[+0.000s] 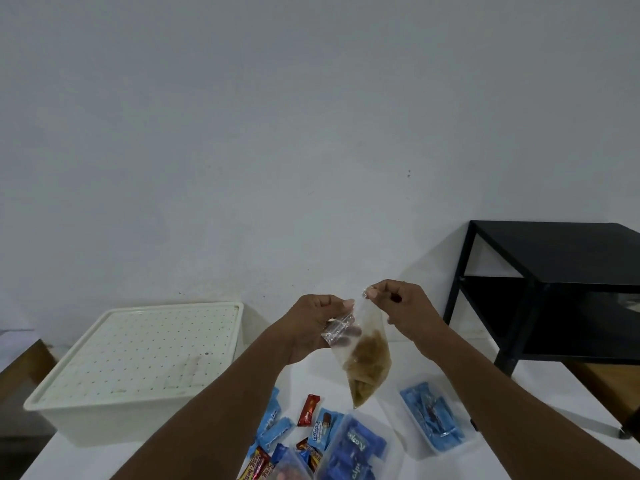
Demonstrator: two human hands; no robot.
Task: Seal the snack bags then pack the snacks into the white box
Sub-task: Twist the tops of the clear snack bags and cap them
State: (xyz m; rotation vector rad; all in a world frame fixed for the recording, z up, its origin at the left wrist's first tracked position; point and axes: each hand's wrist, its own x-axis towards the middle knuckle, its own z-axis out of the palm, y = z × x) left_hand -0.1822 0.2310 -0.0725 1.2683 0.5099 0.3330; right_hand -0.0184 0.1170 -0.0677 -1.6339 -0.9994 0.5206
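Snack bag (367,355) first: a clear plastic bag with brownish snacks settled in its lower half, held up in the air above the white table (540,386), its bottom corner hanging down toward the wrappers below. Both hands grip its top edge — the right hand (401,306) pinches one upper corner between thumb and fingertip, and the left hand (311,323) is closed around the other end of the mouth, where the plastic is bunched and folded over. Whether the closure strip is pressed shut along its length cannot be told; the way the hands sit at the two ends suggests the sealing of this bag is in progress, not finished. Below it, the table carries loose wrapped snacks (308,410), red and blue, and two more clear bags of blue packets: one near bag (353,452) at the lower edge of the view and another bag (431,415) to the right; their mouths are too unclear to judge as sealed or open. To the left stands the white box (138,372), well apart from the hands, with its dotted lid (152,344) on — nothing visibly packed into it. So the task looks early: at most some bags closed, the lid to come off, and every snack on the table left to go in. A black shelf (554,289) stands against the wall at the right.
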